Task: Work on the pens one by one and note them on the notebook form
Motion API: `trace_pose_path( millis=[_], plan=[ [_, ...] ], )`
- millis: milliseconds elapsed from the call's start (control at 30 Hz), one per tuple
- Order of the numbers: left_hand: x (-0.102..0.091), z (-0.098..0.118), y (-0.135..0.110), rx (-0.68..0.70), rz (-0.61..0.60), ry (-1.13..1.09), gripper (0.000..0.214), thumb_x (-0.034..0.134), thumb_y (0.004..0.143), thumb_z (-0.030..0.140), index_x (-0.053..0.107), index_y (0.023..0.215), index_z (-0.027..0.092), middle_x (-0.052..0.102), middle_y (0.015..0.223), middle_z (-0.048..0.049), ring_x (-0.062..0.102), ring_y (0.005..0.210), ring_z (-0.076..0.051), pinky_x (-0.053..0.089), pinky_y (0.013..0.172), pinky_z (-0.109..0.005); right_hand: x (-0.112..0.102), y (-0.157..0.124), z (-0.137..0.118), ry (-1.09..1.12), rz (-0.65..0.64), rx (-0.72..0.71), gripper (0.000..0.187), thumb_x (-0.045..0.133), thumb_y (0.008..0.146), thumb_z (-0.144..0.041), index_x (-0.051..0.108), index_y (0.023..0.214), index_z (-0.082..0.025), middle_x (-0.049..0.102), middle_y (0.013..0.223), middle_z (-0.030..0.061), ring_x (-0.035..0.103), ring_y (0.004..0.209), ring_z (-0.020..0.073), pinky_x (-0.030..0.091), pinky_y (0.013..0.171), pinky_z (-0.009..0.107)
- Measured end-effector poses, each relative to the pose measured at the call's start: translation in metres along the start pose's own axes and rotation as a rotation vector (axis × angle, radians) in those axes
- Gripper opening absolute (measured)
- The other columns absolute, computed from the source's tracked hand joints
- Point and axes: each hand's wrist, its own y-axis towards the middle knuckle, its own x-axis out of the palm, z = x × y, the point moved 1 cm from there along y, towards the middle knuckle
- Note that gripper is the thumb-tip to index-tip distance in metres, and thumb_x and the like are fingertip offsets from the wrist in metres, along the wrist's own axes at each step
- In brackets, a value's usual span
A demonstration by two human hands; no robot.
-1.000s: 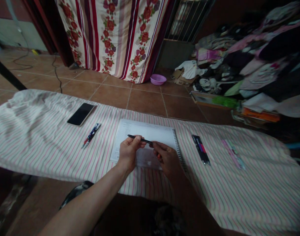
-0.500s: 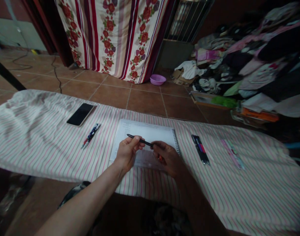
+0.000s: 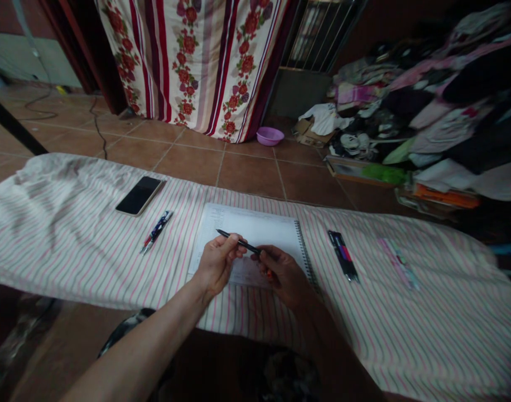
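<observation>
A slim black pen point(image 3: 247, 245) is held level between both hands, just above an open spiral notebook point(image 3: 276, 223). My left hand point(image 3: 217, 262) pinches it near the middle, and its pointed end sticks out to the left. At the other end, the fingers of my right hand point(image 3: 283, 273) close round the pen. Something small and orange shows under the right fingers; I cannot make out what it is. The notebook's page has faint writing at the upper left, and its coil runs down the right side.
Left of the notebook lie a phone point(image 3: 140, 195) and a few pens point(image 3: 157, 231). On the right are dark pens point(image 3: 343, 255) and pastel pens point(image 3: 399, 263). A striped cloth point(image 3: 439, 329) covers the surface. Beyond are a purple basin point(image 3: 269, 135) and piled clothes point(image 3: 431, 100).
The right fingers have shifted slightly on the pen's end, and more of the orange spot shows beneath them. The left hand keeps its pinch almost unmoved.
</observation>
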Motion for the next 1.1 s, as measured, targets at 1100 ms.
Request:
trace_pose_path(
  millis=[1100],
  plan=[
    [-0.002, 0.001, 0.009, -0.082, 0.094, -0.107, 0.012, 0.067, 0.072, 0.008, 0.060, 0.062, 0.006, 0.061, 0.063, -0.0030, 0.056, 0.051, -0.003, 0.048, 0.050, -0.010, 0.012, 0.011, 0.012, 0.141, 0.027, -0.052, 0.033, 0.081, 0.051, -0.038, 0.072, 0.079, -0.023, 0.061, 0.056, -0.0030, 0.042, 0.045, 0.0041, 0.031, 0.041, 0.016]
  ],
)
